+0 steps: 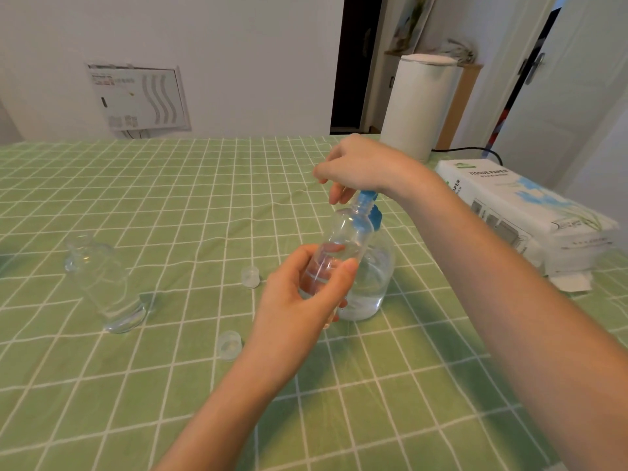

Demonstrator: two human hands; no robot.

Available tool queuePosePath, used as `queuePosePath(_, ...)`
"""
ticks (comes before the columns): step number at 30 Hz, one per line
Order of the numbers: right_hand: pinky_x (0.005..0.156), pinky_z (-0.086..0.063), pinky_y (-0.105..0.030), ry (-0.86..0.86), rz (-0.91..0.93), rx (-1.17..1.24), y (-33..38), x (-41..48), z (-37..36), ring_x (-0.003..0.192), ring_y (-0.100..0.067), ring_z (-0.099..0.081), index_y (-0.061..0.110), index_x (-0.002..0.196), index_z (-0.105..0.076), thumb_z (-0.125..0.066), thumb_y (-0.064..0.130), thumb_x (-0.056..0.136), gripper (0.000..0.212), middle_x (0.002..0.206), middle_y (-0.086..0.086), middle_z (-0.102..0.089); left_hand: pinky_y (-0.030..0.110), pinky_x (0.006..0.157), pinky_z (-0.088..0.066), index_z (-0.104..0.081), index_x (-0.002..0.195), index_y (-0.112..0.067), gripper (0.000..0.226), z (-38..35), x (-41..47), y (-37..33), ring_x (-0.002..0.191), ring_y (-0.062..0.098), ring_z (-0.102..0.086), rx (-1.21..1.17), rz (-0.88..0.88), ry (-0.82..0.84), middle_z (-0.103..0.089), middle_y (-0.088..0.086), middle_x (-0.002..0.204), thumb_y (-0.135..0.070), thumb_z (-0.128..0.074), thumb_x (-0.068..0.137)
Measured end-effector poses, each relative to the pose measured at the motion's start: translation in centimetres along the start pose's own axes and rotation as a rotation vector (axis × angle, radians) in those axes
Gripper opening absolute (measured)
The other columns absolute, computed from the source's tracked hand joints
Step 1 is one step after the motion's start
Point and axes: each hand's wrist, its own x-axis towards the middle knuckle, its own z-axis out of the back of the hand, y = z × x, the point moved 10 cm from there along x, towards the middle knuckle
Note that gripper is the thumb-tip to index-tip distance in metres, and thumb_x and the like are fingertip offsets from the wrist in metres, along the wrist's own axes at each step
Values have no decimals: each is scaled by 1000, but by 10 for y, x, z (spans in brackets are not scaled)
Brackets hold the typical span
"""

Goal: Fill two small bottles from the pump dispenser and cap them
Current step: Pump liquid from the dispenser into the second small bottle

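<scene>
On the green checked tabletop stands the dispenser, the right hand curled down over its blue pump. The left hand grips a clear bottle, tilted with its mouth at the spout. A second bottle stands well left; two caps lie between.

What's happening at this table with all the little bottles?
A person is filling a small clear bottle, held tilted in the left hand, under the blue pump of a dispenser; the right hand rests on the pump. A second bottle stands uncapped on the left, and two caps lie loose on the green cloth.
</scene>
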Motion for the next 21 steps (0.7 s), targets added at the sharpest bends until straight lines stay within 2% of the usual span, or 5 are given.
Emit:
queuePosePath(3, 84, -52, -37, -7, 3, -26, 2, 1, 2, 92, -26, -68, 2, 109, -64, -49, 25, 89, 34, 91, -10, -73, 11, 51, -45, -65, 95, -28, 32, -1, 0, -2, 58, 1, -59, 1, -8, 9, -69, -3, 75, -47, -59, 69)
queuePosePath(11, 81, -50, -30, 51, -15, 50, -1, -1, -7, 93, -22, -68, 12, 91, -67, -48, 25, 89, 23, 73, -1, -72, 11, 51, -45, -65, 95, -27, 34, 0, -1, -2, 57, 0, -58, 0, -8, 1, -69, 1, 76, -47, -60, 68)
queuePosePath(15, 76, -49, -27, 60, -35, 42, -6, -2, -14, 95, -23, -68, 13, 88, -67, -48, 24, 89, 22, 74, 0, -70, 11, 50, -45, -66, 93, -26, 35, 0, -1, 2, 56, -1, -58, -5, 12, -6, -66, -5, 69, -47, -60, 66)
queuePosePath(18, 79, -49, -31, 59, -37, 47, -8, -2, -16, 97, -26, -67, 13, 89, -67, -48, 25, 89, 23, 78, -1, -69, 10, 50, -45, -66, 92, -28, 33, 1, -2, 4, 56, -1, -59, -5, 21, -8, -66, -7, 67, -47, -60, 66)
queuePosePath(21, 82, -49, -32, 57, -35, 52, -8, -2, -15, 97, -26, -67, 12, 93, -68, -48, 25, 90, 24, 81, -2, -70, 10, 51, -45, -66, 93, -29, 33, 1, -3, 4, 58, -1, -59, 3, 21, -4, -68, -1, 76, -48, -60, 66)
